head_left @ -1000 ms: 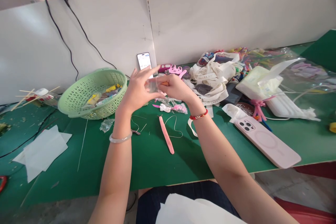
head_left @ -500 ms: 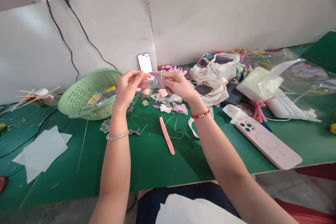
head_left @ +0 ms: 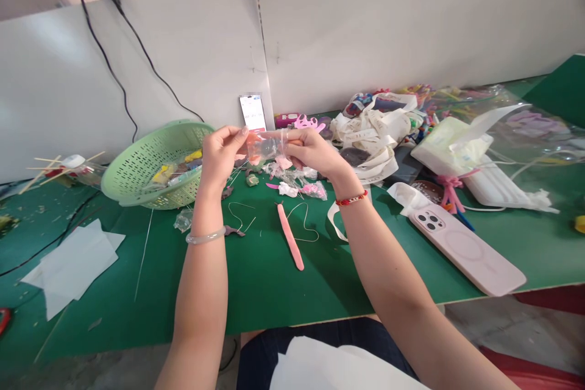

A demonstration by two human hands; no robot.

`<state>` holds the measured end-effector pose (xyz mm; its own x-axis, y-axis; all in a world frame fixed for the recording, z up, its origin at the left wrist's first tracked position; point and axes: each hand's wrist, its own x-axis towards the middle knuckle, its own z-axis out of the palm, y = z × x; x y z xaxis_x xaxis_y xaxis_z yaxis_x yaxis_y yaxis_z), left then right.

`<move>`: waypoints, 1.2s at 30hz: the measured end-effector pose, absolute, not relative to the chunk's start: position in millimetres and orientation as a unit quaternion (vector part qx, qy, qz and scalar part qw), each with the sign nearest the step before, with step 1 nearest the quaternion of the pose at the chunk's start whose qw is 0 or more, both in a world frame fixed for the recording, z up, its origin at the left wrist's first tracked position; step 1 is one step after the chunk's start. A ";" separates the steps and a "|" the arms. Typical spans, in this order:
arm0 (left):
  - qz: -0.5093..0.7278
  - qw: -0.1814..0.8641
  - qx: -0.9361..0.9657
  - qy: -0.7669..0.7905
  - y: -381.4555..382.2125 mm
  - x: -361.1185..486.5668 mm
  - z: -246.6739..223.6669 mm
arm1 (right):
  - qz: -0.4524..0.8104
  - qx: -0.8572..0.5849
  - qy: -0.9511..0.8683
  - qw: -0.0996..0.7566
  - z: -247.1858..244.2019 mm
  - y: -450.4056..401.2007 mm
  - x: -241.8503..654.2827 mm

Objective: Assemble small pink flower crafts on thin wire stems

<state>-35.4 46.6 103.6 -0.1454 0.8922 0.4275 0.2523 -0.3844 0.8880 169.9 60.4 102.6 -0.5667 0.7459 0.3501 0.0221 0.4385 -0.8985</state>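
Note:
Between my two raised hands is a small clear plastic bag (head_left: 269, 145) with something orange at its left end. My left hand (head_left: 222, 152) pinches the orange end. My right hand (head_left: 311, 147) is closed on the bag's other end, its index finger stretched along it toward the left. Below them on the green table lies a long pink strip (head_left: 290, 236), with a thin looped thread (head_left: 307, 239) beside it. Small pink and white lumps and crumpled plastic (head_left: 292, 186) are just beyond the strip. A phone with a lit screen (head_left: 253, 113) leans against the wall behind my hands.
A green basket (head_left: 132, 177) stands left of my hands, white sheets (head_left: 77, 262) in front of it. Ribbons (head_left: 370, 125), a tissue pack (head_left: 450, 146) and a pink phone (head_left: 470, 250) lie to the right. At the upper left a person is partly visible behind the partition (head_left: 183, 42).
The clear bag is spread wider between my hands and shows more plainly. My right hand has shifted very slightly, and more of the lit phone screen shows.

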 end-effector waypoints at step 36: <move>0.600 0.271 0.575 0.486 44.6 -36.0 107.2 | 0.438 -0.243 -0.789 0.356 100.4 57.8 160.7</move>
